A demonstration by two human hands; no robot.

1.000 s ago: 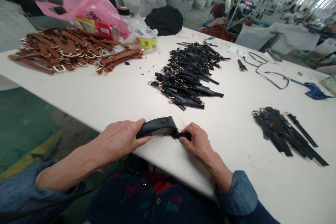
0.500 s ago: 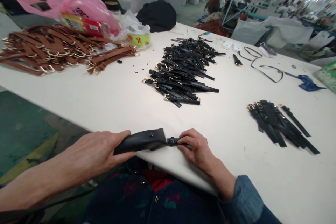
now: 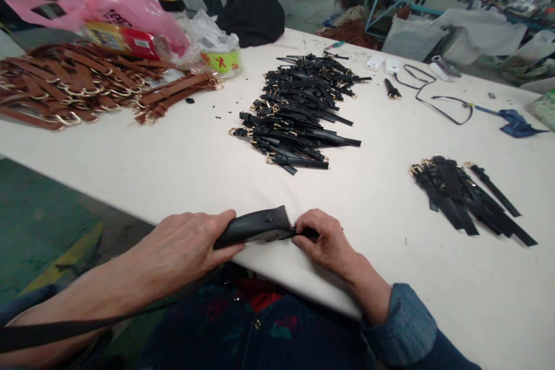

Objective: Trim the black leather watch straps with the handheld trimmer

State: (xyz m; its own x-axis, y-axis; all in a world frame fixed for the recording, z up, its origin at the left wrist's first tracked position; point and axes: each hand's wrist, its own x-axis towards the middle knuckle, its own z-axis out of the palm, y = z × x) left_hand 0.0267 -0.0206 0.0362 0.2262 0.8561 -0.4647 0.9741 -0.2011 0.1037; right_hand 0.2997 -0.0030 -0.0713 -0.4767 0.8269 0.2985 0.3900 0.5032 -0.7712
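A black handheld tool with a cord lies in the grip of my left hand, pointing right at the table's near edge. Its wide front end meets a small black strap. That strap is pinched between the thumb and fingers of my right hand, which hides much of it. Beyond my hands is a large pile of black buckled straps. A smaller group of black straps rests to the right.
Brown buckled straps are heaped at the left, beside a pink plastic bag and a yellow-green roll. A black cord, a blue cloth piece and white blocks lie at the back right of the white table.
My left hand and the black tool have moved right, so the tool's front now covers the strap part that showed before. My right hand still pinches the strap. The view has shifted slightly.
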